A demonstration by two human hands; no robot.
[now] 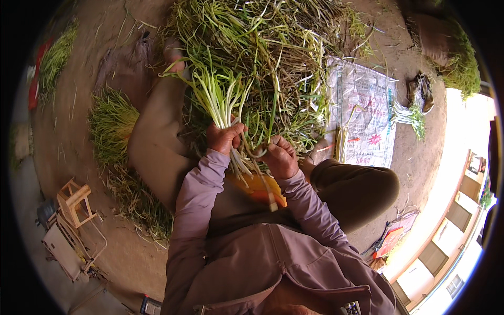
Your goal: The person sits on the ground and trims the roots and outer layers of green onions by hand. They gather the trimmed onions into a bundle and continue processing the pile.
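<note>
My left hand (225, 138) grips a bunch of slender scallion-like stalks (222, 98), with pale stems and yellow-green leaf tips pointing away from me. Their lower ends hang below the fist toward my lap. Close by on the right, my right hand (280, 156) pinches a green leafy stalk (272, 118) between thumb and fingers. A limp brownish strand (263, 179) runs between the two hands and dangles over something orange-yellow in my lap; where it begins is hidden. Beyond both hands lies a large tangled heap of green and withered stalks (271, 59), between my legs.
A printed plastic sack (364, 106) lies at the right with thin straw-like strips (341, 143) on it. Past it is a bunch of white-stemmed stalks (409, 118). Leafy piles (112, 126) lie beside my left leg. Lower left stand a wooden stool (75, 199) and folding chair (65, 250).
</note>
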